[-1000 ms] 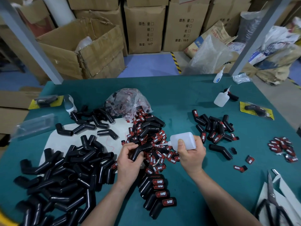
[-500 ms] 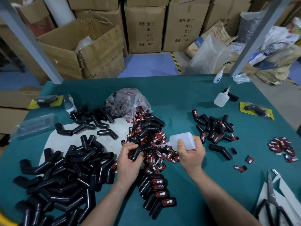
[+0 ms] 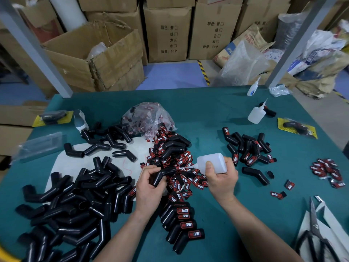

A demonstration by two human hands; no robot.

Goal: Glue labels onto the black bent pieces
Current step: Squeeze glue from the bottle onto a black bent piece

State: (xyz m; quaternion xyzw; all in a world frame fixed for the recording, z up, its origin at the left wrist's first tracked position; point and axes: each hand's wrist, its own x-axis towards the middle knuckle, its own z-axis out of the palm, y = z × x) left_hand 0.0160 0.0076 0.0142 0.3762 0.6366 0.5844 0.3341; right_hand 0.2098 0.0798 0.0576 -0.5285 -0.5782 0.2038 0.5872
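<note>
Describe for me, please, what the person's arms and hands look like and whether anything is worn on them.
Both hands are bare: the left hand and right hand wear no gloves, and no rings show. The left forearm and right forearm are uncovered up to the picture's edge, with no sleeve, watch or wristband in view.

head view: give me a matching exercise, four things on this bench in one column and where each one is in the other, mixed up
Things
1. squeeze bottle
2. scissors
3. clear bag of labels
4. plain black bent piece

Places
a. gripped in the left hand
b. lying at the near right corner of the table
c. gripped in the right hand, nozzle pointing left
d. mid-table, at the far end of the loose label heap

Pairs: 1-c, 2-b, 3-d, 4-a
</note>
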